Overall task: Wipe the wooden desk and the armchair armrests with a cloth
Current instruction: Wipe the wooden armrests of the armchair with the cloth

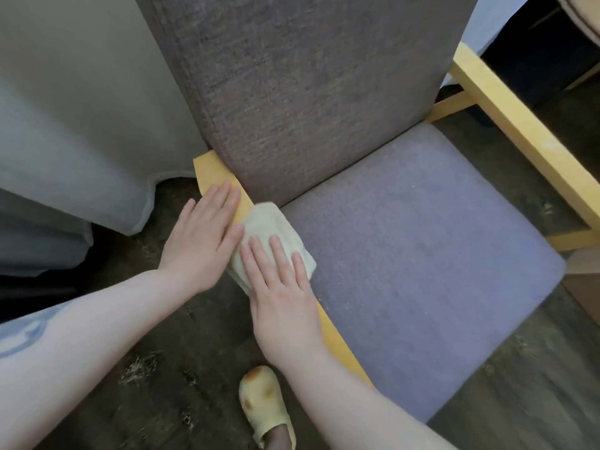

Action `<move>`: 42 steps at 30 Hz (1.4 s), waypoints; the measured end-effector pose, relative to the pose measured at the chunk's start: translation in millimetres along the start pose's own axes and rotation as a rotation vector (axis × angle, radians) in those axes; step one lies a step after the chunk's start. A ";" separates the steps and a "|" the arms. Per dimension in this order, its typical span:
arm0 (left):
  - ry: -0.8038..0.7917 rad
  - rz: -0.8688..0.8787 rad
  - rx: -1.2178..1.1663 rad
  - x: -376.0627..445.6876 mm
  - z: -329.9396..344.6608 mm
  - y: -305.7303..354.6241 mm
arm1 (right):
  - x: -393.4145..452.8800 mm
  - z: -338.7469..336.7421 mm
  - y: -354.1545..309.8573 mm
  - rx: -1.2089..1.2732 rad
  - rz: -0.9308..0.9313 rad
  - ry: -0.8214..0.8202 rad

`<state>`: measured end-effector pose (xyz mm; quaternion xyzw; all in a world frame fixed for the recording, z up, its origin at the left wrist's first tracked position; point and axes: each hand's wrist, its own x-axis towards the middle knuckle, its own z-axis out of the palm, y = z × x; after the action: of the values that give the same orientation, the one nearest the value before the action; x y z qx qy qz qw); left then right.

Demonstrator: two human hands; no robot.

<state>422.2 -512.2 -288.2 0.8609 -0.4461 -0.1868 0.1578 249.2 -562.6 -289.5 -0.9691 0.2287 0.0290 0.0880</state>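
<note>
A pale yellow-green cloth lies folded on the near wooden armrest of the armchair. My right hand presses flat on the cloth with straight fingers. Just left of it, my left hand rests flat on the same armrest, its fingertips beside the cloth. The armrest runs from behind the grey backrest down past my right wrist, mostly covered by my hands. The far armrest shows bare at the upper right.
The purple-grey seat cushion lies right of my hands. A grey curtain hangs at the left, reaching the dark wood floor. My foot in a yellow slipper stands below the armrest. A cardboard box edge is at the right.
</note>
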 end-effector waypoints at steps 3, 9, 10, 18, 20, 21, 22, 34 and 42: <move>-0.021 -0.022 0.041 -1.4 7.0 0.5 | -123.9 6.4 29.2 -0.092 0.054 0.083; 0.041 -0.134 0.100 -4.3 18.7 19.3 | -159.1 11.2 49.4 -0.297 0.065 0.201; 0.051 -0.157 0.101 -3.4 20.9 24.4 | -154.8 10.1 51.9 -0.297 0.072 0.206; 0.015 -0.282 0.060 13.8 44.4 113.9 | -68.5 -16.8 50.8 0.100 -0.012 -0.186; -0.063 -0.181 -0.045 29.0 60.0 152.6 | -64.4 -25.9 69.8 0.196 -0.076 -0.307; -0.101 -0.142 -0.102 39.5 68.0 174.2 | -65.1 -30.2 83.9 0.223 -0.110 -0.364; -0.130 -0.097 -0.128 52.1 76.0 195.9 | -64.8 -35.3 102.9 0.206 -0.135 -0.406; -0.311 -0.148 -0.004 200.6 188.2 345.4 | -52.1 -179.8 512.2 0.190 0.309 -0.014; -0.418 -0.326 -0.015 226.4 246.7 375.3 | -25.4 -123.3 567.2 0.522 0.707 0.357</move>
<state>162.4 -932.6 -381.8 0.8630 -0.3228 -0.3870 0.0366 -25.8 -1073.3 -255.1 -0.7670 0.5559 -0.1683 0.2726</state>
